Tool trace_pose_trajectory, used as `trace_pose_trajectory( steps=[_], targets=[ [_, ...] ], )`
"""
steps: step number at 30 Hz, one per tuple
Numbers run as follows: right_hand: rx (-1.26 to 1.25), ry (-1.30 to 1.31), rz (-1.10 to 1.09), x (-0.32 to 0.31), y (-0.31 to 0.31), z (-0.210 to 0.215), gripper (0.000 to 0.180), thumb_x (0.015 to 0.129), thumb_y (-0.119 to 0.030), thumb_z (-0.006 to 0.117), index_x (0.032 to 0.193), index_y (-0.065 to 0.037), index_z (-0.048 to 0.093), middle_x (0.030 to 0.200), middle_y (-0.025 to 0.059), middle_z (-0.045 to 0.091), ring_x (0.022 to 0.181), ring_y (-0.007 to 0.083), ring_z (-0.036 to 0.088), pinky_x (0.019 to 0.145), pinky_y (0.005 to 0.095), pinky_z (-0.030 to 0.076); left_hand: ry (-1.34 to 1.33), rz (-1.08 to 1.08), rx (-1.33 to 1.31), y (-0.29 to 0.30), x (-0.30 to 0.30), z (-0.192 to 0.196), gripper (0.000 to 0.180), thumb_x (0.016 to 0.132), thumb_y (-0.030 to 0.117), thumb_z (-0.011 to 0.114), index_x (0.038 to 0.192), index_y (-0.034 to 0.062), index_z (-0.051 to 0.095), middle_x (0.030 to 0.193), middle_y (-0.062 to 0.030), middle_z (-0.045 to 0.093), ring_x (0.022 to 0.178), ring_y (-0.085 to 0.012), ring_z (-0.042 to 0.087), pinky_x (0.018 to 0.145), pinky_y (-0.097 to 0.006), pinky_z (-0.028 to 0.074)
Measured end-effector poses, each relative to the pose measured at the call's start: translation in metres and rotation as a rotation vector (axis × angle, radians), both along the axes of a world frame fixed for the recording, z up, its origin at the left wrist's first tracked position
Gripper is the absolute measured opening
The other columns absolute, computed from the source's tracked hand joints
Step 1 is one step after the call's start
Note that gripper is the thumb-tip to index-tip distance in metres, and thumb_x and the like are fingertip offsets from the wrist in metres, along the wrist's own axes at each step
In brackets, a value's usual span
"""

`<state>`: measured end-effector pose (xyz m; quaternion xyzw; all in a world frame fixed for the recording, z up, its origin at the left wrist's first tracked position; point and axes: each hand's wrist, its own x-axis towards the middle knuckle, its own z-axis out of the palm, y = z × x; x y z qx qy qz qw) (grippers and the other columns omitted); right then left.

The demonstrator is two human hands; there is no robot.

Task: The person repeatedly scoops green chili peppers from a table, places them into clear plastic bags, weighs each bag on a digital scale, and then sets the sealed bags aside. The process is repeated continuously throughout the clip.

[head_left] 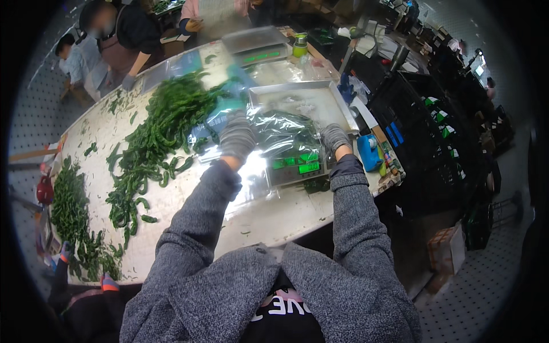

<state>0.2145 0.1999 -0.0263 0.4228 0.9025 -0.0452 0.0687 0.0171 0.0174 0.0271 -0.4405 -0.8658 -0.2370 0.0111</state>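
Observation:
A clear plastic bag (pixel 283 128) with green peppers inside lies on a digital scale (pixel 294 171) with a lit green display. My left hand (pixel 237 137), in a grey striped glove and slightly blurred, is closed at the bag's left side. On the opposite edge, the gloved fingers of my right hand (pixel 336 139) curl in against the film. The bag hides part of the fingertips of both hands. To the left of my left hand, a large heap of long green peppers (pixel 171 108) spreads over the white table (pixel 189 211).
Behind the scale sits a metal tray (pixel 297 91), with another scale (pixel 254 46) beyond it. A blue container (pixel 369 153) and black crates (pixel 409 126) are on the right. A second pepper heap (pixel 68 206) lies far left. Co-workers stand around the table.

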Motion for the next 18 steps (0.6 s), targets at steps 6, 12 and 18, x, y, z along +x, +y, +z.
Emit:
trace_pose_trajectory(
  steps=[6,12,18],
  targets=[
    [0.123,-0.106,0.067,0.003,0.003,-0.009,0.022,0.074,-0.014,0.049,0.089,-0.004,0.063,0.088,0.0204,0.059,0.082,0.0331,0.059,0.072,0.0406,0.047,0.348,-0.874,0.020,0.023,0.028,0.008,0.057,0.077,0.033,0.052,0.127,0.0104,0.035,0.132,-0.0123,0.034,0.121,-0.0332,0.030,0.099,-0.045,0.023],
    [0.239,0.414,-0.422,0.005,-0.044,0.052,0.033,0.076,-0.030,0.055,0.094,-0.003,0.055,0.089,0.0211,0.058,0.084,0.0335,0.056,0.076,0.0434,0.044,0.115,-0.732,-0.151,0.036,0.004,-0.017,0.061,0.079,0.050,0.045,0.127,0.0131,0.037,0.132,-0.0132,0.033,0.124,-0.0341,0.025,0.100,-0.048,0.018],
    [0.181,0.352,0.300,-0.038,-0.074,0.063,0.048,0.074,-0.029,0.057,0.113,-0.002,0.048,0.109,0.0201,0.050,0.103,0.0325,0.047,0.092,0.0369,0.035,0.095,-0.658,-0.157,0.042,0.003,-0.014,0.062,0.077,0.050,0.049,0.125,0.0118,0.039,0.126,-0.0162,0.039,0.117,-0.0345,0.036,0.097,-0.041,0.028]
  ],
)
